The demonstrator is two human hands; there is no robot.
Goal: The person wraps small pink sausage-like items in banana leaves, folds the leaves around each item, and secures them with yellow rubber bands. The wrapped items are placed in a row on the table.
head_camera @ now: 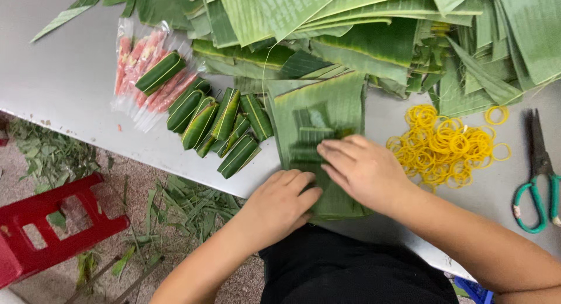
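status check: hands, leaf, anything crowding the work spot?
Left hand and right hand both pressing flat on the banana leaf strip, nothing gripped. Finished leaf rolls to the left, yellow rubber bands and scissors to the right, all apart.

Both hands, left (279,204) and right (362,171), press flat, fingers extended.

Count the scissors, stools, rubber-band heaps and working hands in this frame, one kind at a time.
Green-handled metal scissors: 1
Red plastic stool: 1
Heap of yellow rubber bands: 1
Bare hands: 2, the left hand and the right hand, both pressing on the folded green banana leaf
Total: 5
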